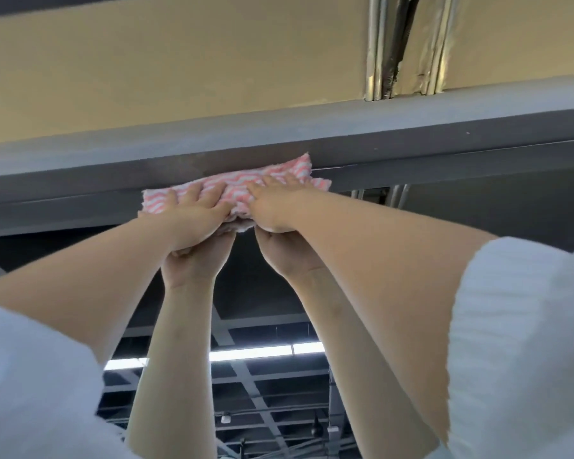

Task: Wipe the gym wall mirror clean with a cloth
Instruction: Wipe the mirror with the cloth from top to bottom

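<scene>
So you've got both arms stretched way up, and your left hand (193, 210) and right hand (275, 203) are side by side, fingers laid out flat, pressing the pink and white striped cloth (236, 190) against the very top of the mirror (246, 286), right where it meets the grey beam (411, 134). The cloth is bunched up and its upper edge overlaps that beam. Your arms show up doubled in the glass below, along with a ceiling light strip (265, 352), and white sleeves (517, 342) fill the corners

place: gym hall | evidence: wall mirror (279, 309) reflecting dark grid ceiling, strip light (265, 352)
</scene>
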Available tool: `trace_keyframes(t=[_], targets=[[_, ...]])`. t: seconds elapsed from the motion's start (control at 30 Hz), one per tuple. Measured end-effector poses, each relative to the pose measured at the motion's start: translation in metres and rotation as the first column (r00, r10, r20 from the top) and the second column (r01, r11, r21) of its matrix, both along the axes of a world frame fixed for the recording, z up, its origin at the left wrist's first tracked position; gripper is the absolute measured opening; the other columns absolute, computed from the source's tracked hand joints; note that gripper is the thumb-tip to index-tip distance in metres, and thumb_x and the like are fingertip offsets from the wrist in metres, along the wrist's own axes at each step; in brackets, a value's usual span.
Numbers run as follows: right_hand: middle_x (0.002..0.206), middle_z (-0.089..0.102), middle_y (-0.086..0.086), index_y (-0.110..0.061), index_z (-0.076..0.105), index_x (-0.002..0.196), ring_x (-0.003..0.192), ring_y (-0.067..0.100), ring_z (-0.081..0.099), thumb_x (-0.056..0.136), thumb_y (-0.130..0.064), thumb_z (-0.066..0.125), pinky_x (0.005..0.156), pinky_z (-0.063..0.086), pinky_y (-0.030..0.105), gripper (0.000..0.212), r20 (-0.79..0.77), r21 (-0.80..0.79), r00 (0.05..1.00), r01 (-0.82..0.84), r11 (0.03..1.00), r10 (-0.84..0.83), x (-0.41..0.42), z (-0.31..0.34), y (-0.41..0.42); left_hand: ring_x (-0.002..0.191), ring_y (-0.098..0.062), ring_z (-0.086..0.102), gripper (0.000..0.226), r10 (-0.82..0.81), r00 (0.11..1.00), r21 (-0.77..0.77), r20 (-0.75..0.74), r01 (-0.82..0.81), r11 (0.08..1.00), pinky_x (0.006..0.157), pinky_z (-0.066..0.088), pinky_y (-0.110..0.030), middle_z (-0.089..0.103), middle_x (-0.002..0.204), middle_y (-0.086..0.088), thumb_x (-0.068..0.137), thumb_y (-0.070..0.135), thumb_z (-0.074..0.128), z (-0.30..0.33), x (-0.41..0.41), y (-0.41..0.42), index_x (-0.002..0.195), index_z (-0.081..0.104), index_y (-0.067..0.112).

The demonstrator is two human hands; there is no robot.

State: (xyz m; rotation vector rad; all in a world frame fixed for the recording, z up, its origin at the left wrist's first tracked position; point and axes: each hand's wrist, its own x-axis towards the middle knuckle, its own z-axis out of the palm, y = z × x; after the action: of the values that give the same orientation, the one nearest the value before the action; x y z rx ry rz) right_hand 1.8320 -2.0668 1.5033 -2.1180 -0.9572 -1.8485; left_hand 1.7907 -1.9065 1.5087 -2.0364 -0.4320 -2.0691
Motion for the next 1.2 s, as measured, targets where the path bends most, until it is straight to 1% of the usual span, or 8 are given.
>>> trace_keyframes(t=[0.2,0.4,0.57,0.7,0.87,1.0,1.1,1.2], targets=[[0.162,-0.004,0.005,-0.025,0.004,0.155,0.147,0.034,-0.005,0.102,-0.033,0.032,0.116,0.006,0.058,0.060,-0.045,0.082,0.998,-0.032,0.996,0.036,0.029,-0.009,-0.065,0.147,-0.028,-0.006,0.075,-0.071,0.996,-0.025,-0.053,0.070,0.997,0.116,0.000,-0.055,-0.002,0.159,0.017,0.077,0.084,0.010,0.005,0.033,-0.071,0.145,0.003,0.053],[0.160,0.015,0.002,-0.026,0.018,0.153,0.144,0.027,0.015,0.099,-0.041,0.037,0.114,0.016,0.047,0.059,-0.015,0.145,0.999,-0.036,0.989,0.038,0.077,-0.001,-0.154,0.145,-0.038,0.001,0.076,0.077,0.992,0.063,-0.097,-0.071,0.995,0.114,0.003,-0.060,0.000,0.160,0.009,0.075,0.083,0.006,0.008,0.073,-0.165,0.145,0.003,0.053],[0.156,0.026,0.009,-0.022,0.015,0.154,0.138,0.033,0.030,0.100,-0.037,0.041,0.111,0.028,0.053,0.061,0.005,0.055,0.999,-0.039,0.998,0.038,0.104,-0.006,-0.214,0.145,-0.035,0.008,0.070,0.041,0.998,0.106,-0.047,-0.036,0.994,0.115,0.004,-0.053,0.009,0.160,-0.001,0.088,0.069,0.012,-0.001,0.105,-0.245,0.151,0.012,0.038],[0.136,0.051,0.009,-0.020,0.039,0.144,0.118,0.030,0.049,0.098,-0.022,0.044,0.098,0.042,0.041,0.046,0.007,0.019,0.999,-0.034,0.999,0.034,0.116,-0.017,-0.253,0.146,-0.031,0.003,0.061,-0.011,0.995,0.038,-0.103,0.015,0.999,0.115,0.002,-0.054,0.006,0.160,-0.005,0.099,0.053,0.022,-0.006,0.121,-0.283,0.153,0.010,0.027],[0.143,0.046,0.006,-0.021,0.029,0.147,0.125,0.029,0.046,0.097,-0.014,0.040,0.094,0.039,0.035,0.051,-0.056,0.051,0.998,0.011,0.999,-0.008,0.125,-0.044,-0.292,0.140,-0.034,0.023,0.053,0.038,0.997,0.088,-0.064,-0.033,0.996,0.112,0.023,-0.050,0.022,0.155,-0.010,0.100,0.030,0.027,-0.022,0.121,-0.291,0.151,0.018,0.015],[0.126,0.056,0.006,-0.018,0.045,0.129,0.105,0.026,0.052,0.094,-0.013,0.040,0.082,0.045,0.035,0.036,-0.034,0.063,0.998,-0.058,0.996,0.060,0.119,-0.052,-0.285,0.141,-0.036,0.019,0.060,0.113,0.987,-0.030,-0.111,-0.117,0.993,0.112,0.025,-0.052,0.016,0.155,-0.011,0.098,0.023,0.036,-0.036,0.114,-0.296,0.152,0.012,0.012],[0.122,0.056,0.006,-0.016,0.047,0.126,0.104,0.025,0.054,0.095,-0.014,0.043,0.081,0.047,0.036,0.031,0.053,0.075,0.992,-0.116,0.990,0.112,0.106,-0.057,-0.264,0.142,-0.038,0.013,0.065,0.082,0.991,-0.148,-0.108,-0.098,0.984,0.110,0.023,-0.053,0.008,0.158,-0.010,0.098,0.026,0.043,-0.046,0.104,-0.294,0.153,0.009,0.015],[0.130,0.048,0.008,-0.012,0.038,0.135,0.112,0.025,0.048,0.096,-0.019,0.046,0.076,0.034,0.031,0.040,0.213,0.118,0.965,-0.182,0.976,0.154,0.086,-0.063,-0.241,0.142,-0.039,0.011,0.069,0.082,0.992,-0.176,-0.101,-0.099,0.979,0.110,0.023,-0.054,0.004,0.158,-0.010,0.098,0.029,0.045,-0.053,0.093,-0.277,0.153,0.007,0.016]])
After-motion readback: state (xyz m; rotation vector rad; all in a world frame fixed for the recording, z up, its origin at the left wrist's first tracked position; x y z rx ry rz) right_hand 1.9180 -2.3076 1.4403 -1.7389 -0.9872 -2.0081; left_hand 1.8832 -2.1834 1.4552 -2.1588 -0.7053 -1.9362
